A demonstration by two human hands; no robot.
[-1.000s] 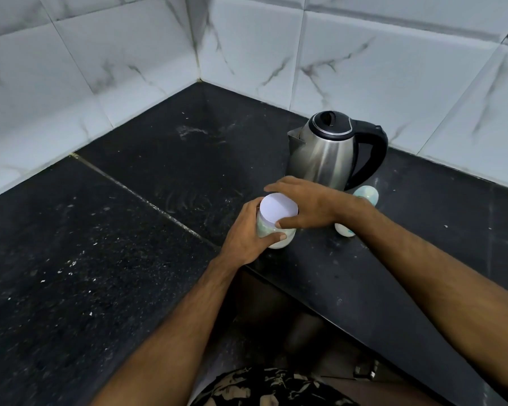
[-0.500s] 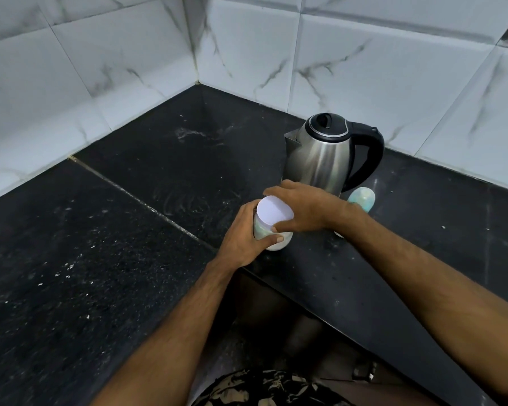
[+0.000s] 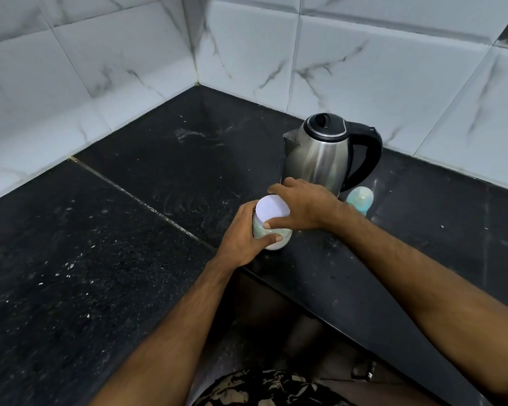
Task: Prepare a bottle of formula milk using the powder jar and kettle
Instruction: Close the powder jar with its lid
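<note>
A small clear powder jar point(image 3: 279, 238) with a white lid point(image 3: 272, 211) stands near the front edge of the black counter point(image 3: 129, 244). My left hand point(image 3: 244, 232) grips the jar's body from the left. My right hand point(image 3: 302, 205) grips the lid from above, thumb on its near rim and fingers over the far side. Just behind the hands stands a steel kettle point(image 3: 320, 153) with a black lid and handle. A baby bottle with a pale blue cap point(image 3: 361, 197) peeks out behind my right wrist, its lower part hidden.
White marble-patterned wall tiles point(image 3: 247, 54) close the corner behind the counter. The counter's front edge runs diagonally under my right forearm, with a dark gap and floor below. A seam crosses the counter left of the jar.
Both hands have stayed on the jar and lid. My right hand's fingers have shifted slightly round the lid. The view has drifted a little; the jar has not left its spot.
</note>
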